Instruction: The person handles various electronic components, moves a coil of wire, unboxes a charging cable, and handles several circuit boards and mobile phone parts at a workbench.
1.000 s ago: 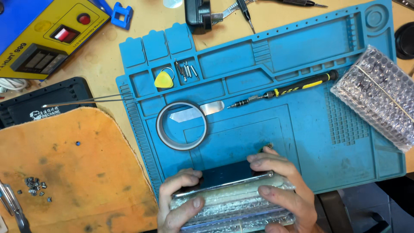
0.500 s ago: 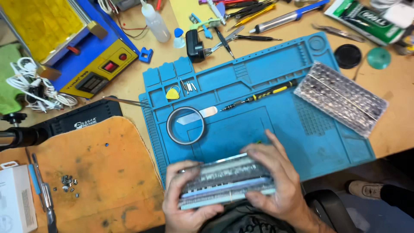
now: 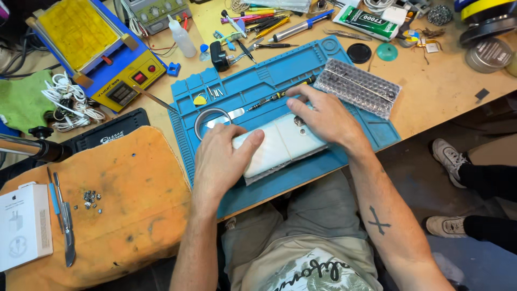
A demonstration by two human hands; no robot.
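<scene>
A white padded bundle (image 3: 280, 144), wrapped in bubble film, lies flat on the blue work mat (image 3: 355, 153) near the front edge of the worktop (image 3: 441, 91), tilted so its right end sits further from the person. The left hand (image 3: 219, 161) rests on the bundle's left end, thumb pressing its top and fingers curled over its near-left corner. The right hand (image 3: 323, 116) lies palm-down over the bundle's far right corner, fingers spread and flat, its fingertips reaching past the bundle toward a black and yellow screwdriver (image 3: 280, 96) on the mat. Both hands press the bundle rather than lift it.

Just beyond the left hand sits a round magnifier ring (image 3: 210, 119) with a metal spatula (image 3: 229, 115) across it. A second sheet of bubble film (image 3: 358, 87) lies on the mat's right far corner, apart from the right hand. An orange pad (image 3: 107, 205) covers the worktop to the left.
</scene>
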